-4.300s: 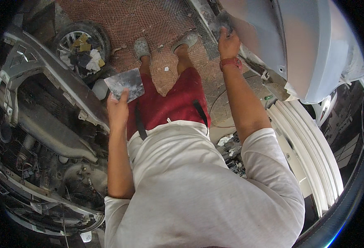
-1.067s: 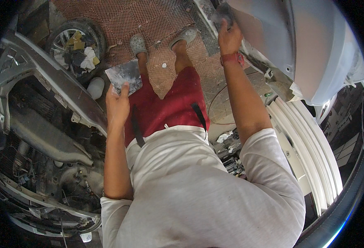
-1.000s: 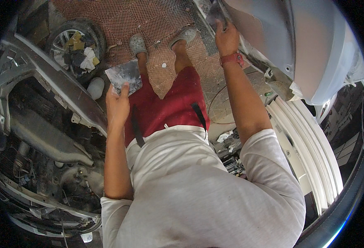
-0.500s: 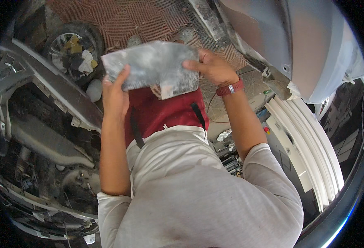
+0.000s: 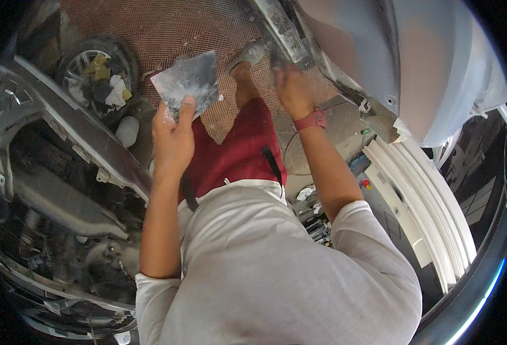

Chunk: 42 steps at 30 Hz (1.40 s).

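Up in front of my body, my left hand (image 5: pixel 174 135) pinches a dusty dark grey sheet of sandpaper (image 5: pixel 191 77), thumb on its face and fingers behind it. White dust coats much of that face, and the sheet stands tilted with one corner up. Off to the right, my right hand (image 5: pixel 292 86) is apart from the sheet, over the floor near a grey car part. Motion smears its fingers. A dark blur lies at the fingertips; I cannot tell whether it is something held.
A wheel (image 5: pixel 95 72) with scraps of paper on it lies at the far left. An opened car body (image 5: pixel 63 132) lines my left side. A grey-primed panel (image 5: pixel 414 63) rises at the right, above white ribbed trim (image 5: pixel 420 201). Red-brown matting (image 5: pixel 167 29) covers the floor ahead.
Both hands held a wider sheet; now a smaller piece shows in my left hand alone. My right hand has come away from it, moving slightly right and is blurred.
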### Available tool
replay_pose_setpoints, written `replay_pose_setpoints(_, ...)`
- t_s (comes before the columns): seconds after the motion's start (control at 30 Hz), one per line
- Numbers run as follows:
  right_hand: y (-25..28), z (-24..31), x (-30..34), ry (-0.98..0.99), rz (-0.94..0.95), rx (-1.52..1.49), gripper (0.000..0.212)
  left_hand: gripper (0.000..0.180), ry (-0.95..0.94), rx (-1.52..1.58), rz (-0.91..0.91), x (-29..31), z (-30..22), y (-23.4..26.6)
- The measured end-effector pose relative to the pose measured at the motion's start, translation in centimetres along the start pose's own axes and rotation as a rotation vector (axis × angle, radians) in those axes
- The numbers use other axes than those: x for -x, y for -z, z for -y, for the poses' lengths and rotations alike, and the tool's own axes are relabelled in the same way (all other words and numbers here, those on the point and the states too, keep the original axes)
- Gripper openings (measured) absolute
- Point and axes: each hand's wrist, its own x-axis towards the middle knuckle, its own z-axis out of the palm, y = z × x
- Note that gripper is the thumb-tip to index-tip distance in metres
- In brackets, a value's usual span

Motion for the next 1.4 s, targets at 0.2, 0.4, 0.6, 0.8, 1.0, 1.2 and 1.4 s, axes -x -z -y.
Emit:
replay_pose_setpoints(0.2, 3.1, -1.4, -2.5, -0.056, -0.434, -0.037, 0.05, 0.041, 0.155, -0.047, -0.031, -0.7, 6.0, 3.0)
replay_pose_setpoints(0.4, 4.0, -1.0, -3.8, -0.194, -0.38, -0.041, 0.052, 0.042, 0.226, -0.112, -0.063, 0.2, 6.0, 3.9)
replay_pose_setpoints(0.6, 2.8, -1.4, -4.5, -0.036, -0.529, -0.001, 0.048, 0.043, 0.255, -0.089, -0.038, 0.2, 7.7, 3.8)
replay_pose_setpoints(0.8, 1.2, -2.0, -5.7, -0.103, -0.532, -0.049, 0.042, 0.043, 0.25, -0.061, -0.023, 0.2, 7.8, 3.3)
replay_pose_setpoints(1.0, -0.6, -3.3, -6.5, -0.04, -0.611, -0.011, 0.041, 0.043, 0.27, -0.066, -0.045, 0.4, 7.8, 3.2)
replay_pose_setpoints(1.2, -1.2, -3.4, -7.0, -0.018, -0.638, -0.08, 0.042, 0.043, 0.273, -0.108, -0.057, 0.7, 7.0, 3.5)
replay_pose_setpoints(1.4, -1.3, -2.8, -7.3, -0.03, -0.671, -0.104, 0.041, 0.041, 0.295, -0.1, -0.067, 0.8, 7.1, 3.2)
